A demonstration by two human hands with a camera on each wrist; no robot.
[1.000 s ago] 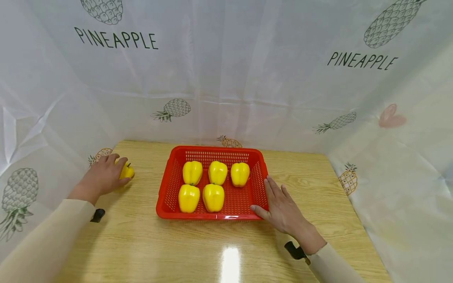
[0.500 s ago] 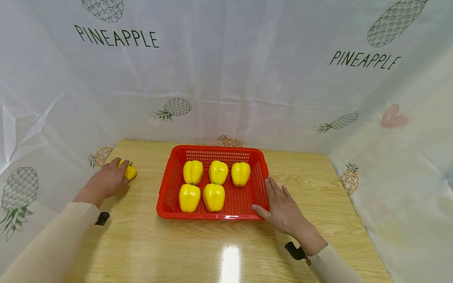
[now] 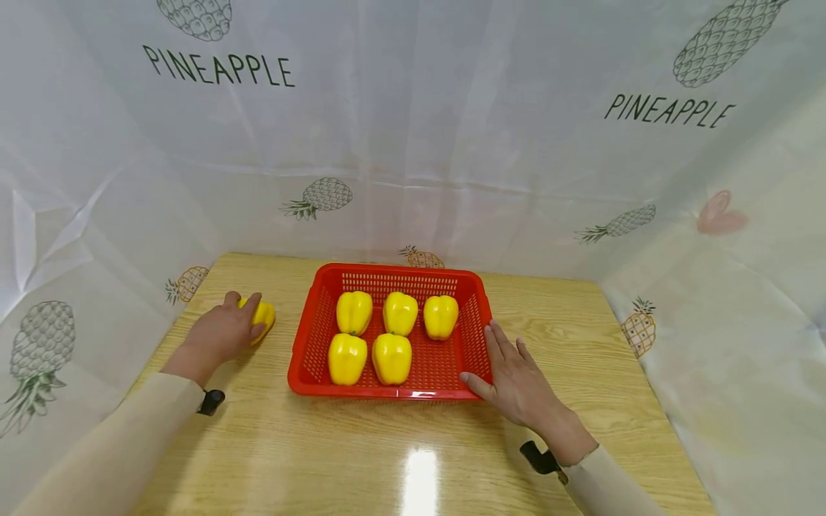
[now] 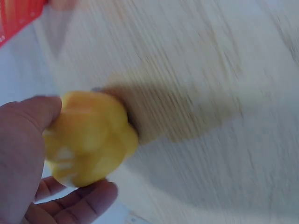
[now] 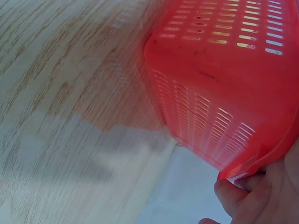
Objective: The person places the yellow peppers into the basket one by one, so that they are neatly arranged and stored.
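Note:
My left hand (image 3: 219,333) grips a yellow bell pepper (image 3: 266,318) left of the red plastic basket (image 3: 371,392). Thumb and fingers lie on opposite sides of this pepper (image 4: 88,135) in the left wrist view, low over the wood. Several more yellow bell peppers stand in the basket: three along the back, with one (image 3: 441,317) at the right end, and two in front, one of them (image 3: 391,358) near the middle. With mostly straight fingers, my right hand (image 3: 525,390) rests at the basket's front right corner. The right wrist view shows fingertips at the rim of the slotted basket (image 5: 215,79).
The basket stands on a wooden table (image 3: 310,459). A white pineapple-print sheet (image 3: 452,143) hangs behind the table and along both sides. Inside the basket, bare red mesh floor (image 3: 442,369) shows at the front right, beside the front peppers.
My left hand has moved rightward with the bell pepper, closer to the basket. My right hand and the basket have stayed in place.

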